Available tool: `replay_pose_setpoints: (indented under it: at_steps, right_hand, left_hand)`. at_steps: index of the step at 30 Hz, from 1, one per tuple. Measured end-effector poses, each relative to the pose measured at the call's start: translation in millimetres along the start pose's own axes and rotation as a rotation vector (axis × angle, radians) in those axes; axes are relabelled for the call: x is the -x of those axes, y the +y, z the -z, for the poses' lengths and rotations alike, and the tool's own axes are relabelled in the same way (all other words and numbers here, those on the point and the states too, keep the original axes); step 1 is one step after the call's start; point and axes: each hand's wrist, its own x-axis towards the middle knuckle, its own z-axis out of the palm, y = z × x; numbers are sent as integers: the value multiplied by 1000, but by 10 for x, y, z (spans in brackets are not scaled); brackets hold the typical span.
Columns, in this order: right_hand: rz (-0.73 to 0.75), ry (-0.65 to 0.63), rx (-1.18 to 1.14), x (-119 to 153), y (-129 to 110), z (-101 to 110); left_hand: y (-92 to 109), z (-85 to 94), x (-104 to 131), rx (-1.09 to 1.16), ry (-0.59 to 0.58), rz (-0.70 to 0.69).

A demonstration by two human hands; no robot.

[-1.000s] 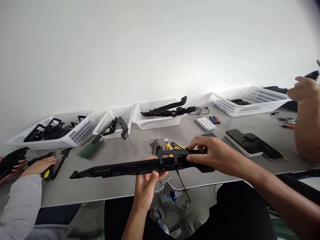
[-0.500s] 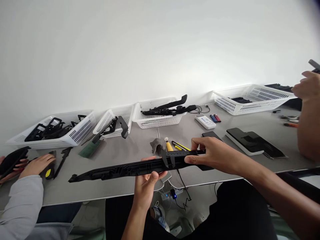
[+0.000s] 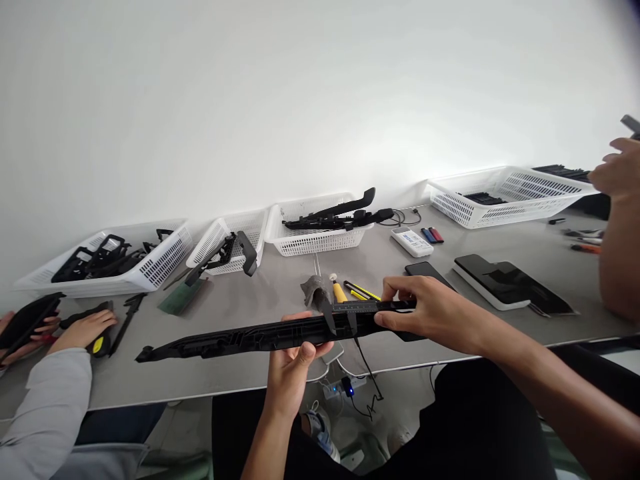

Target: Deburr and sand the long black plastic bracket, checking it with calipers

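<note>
A long black plastic trim piece (image 3: 225,340) lies across my left hand (image 3: 295,367), which grips it near its middle from below with the thumb in front. Held in my right hand (image 3: 425,310) is a dark caliper (image 3: 357,308), its scale running left from my fingers. The two caliper jaws point down over the trim piece, with a gap between them. My right fingers and thumb pinch the caliper's slide end, and they hide part of it. Behind the jaws, a crumpled grey-brown piece (image 3: 315,291) and a yellow-handled tool (image 3: 339,290) rest on the table.
White baskets (image 3: 320,248) of black parts line the wall; another basket (image 3: 520,215) stands right. A yellow utility knife (image 3: 363,291), a white device (image 3: 412,242) and phones (image 3: 487,280) lie on the table (image 3: 210,380). Co-workers' hands (image 3: 83,330) are at left; another person's arm (image 3: 620,240) is at right.
The right-hand caliper jaw has moved to the right with my right hand, so the gap between the jaws is wider. My left hand has stayed in nearly the same place.
</note>
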Motion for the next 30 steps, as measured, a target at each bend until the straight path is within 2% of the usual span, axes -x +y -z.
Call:
replay_pose_setpoints:
  at_steps: [9,18,23,30]
  right_hand:
    - [37,12,-43,36,-6,-31]
    - [18,-50,-92,30,30,-21]
    - [20,-25,-124,24,50,-43]
    - [7,-13,-126,18,61,-66]
  left_hand:
    - [111,-153,56,-11,53,9]
    - [25,-53,21,10,42,3]
    - [-70,41,-20,31,13,9]
    - [-73,40,-22,39,17,12]
